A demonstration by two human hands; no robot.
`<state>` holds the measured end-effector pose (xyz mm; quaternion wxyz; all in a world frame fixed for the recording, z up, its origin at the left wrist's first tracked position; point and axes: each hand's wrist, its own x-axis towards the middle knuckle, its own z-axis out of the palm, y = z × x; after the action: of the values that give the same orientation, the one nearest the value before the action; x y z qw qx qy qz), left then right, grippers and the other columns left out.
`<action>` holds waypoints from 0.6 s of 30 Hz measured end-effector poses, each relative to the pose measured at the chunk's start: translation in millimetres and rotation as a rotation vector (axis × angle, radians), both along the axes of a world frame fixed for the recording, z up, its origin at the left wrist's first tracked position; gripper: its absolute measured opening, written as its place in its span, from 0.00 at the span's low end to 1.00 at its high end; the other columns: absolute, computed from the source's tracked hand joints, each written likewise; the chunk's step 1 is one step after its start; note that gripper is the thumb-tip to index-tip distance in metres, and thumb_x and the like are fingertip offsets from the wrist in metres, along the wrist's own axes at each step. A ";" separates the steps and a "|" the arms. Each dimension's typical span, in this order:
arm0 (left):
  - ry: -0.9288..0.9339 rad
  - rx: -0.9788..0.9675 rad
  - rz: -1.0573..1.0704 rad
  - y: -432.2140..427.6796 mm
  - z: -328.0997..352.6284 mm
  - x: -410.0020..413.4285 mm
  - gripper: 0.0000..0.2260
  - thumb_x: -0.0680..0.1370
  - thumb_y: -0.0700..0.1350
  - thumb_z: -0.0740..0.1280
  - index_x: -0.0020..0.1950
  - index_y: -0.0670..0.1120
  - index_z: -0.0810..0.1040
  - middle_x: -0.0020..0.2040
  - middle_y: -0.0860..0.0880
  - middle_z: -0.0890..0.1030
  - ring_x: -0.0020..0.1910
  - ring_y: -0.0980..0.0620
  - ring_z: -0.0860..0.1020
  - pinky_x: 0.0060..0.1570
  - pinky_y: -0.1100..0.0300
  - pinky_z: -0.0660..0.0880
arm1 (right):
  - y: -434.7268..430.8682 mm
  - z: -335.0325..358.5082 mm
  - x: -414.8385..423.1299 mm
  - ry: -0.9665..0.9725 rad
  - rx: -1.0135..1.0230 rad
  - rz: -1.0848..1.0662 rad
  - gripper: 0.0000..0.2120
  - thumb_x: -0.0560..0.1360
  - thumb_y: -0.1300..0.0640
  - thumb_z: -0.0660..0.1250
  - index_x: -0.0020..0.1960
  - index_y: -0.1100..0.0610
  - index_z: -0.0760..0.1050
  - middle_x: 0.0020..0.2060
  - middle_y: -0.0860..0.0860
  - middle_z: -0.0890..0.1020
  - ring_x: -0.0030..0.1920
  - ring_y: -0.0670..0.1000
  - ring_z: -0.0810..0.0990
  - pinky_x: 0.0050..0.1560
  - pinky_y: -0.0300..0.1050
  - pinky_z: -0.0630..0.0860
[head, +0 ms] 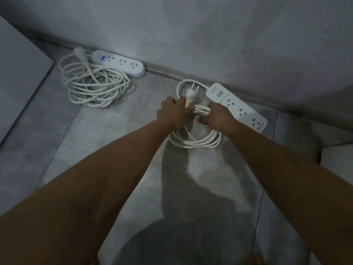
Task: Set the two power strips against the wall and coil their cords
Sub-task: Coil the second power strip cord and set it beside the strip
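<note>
Grey floor tiles (pixel 114 134) meet the wall (pixel 191 35), where the rounded power strip (pixel 118 63) lies beside its loose coil (pixel 95 87). Your left hand (pixel 172 113) grips the second cord (pixel 194 142) near its plug (pixel 191 94); your right hand (pixel 217 119) clutches its loops, beside the flat power strip (pixel 236 106) against the wall.

The left power strip (pixel 118 63) is white with a small blue mark (pixel 103 58). The right power strip (pixel 236 106) is white too. The left cord (pixel 95 87) and right cord (pixel 194 139) are white. The floor (pixel 86 159) is grey with thin lines. The wall (pixel 210 35) is plain grey.
</note>
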<state>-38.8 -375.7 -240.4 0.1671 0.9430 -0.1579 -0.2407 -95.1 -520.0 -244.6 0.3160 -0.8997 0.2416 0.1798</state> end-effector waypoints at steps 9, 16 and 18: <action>-0.216 -0.067 0.134 3.3 -26.7 -21.7 0.23 0.79 0.62 0.55 0.63 0.49 0.74 0.54 0.41 0.75 0.56 0.41 0.73 0.51 0.50 0.73 | 44.4 -12.0 -102.3 -0.369 -0.166 -0.174 0.30 0.78 0.48 0.62 0.75 0.60 0.61 0.74 0.58 0.64 0.74 0.58 0.62 0.73 0.53 0.61; -0.157 -0.176 0.123 9.2 -25.9 -19.8 0.20 0.77 0.64 0.60 0.57 0.50 0.77 0.47 0.43 0.76 0.48 0.43 0.77 0.46 0.54 0.73 | 25.0 -21.2 -89.3 -0.383 -0.149 -0.273 0.23 0.80 0.56 0.57 0.73 0.62 0.65 0.69 0.61 0.72 0.70 0.61 0.67 0.70 0.56 0.65; -0.157 -0.185 0.128 8.9 -25.8 -19.2 0.21 0.76 0.64 0.60 0.55 0.49 0.76 0.47 0.44 0.76 0.48 0.43 0.77 0.46 0.53 0.73 | 14.6 -22.4 -83.5 -0.462 -0.183 -0.223 0.20 0.77 0.59 0.60 0.67 0.66 0.73 0.61 0.64 0.79 0.62 0.64 0.75 0.62 0.57 0.72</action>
<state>-58.1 -366.8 -266.2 0.2552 0.9476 -0.1317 -0.1396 -178.6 -505.4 -266.9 0.2981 -0.9094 0.2760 -0.0890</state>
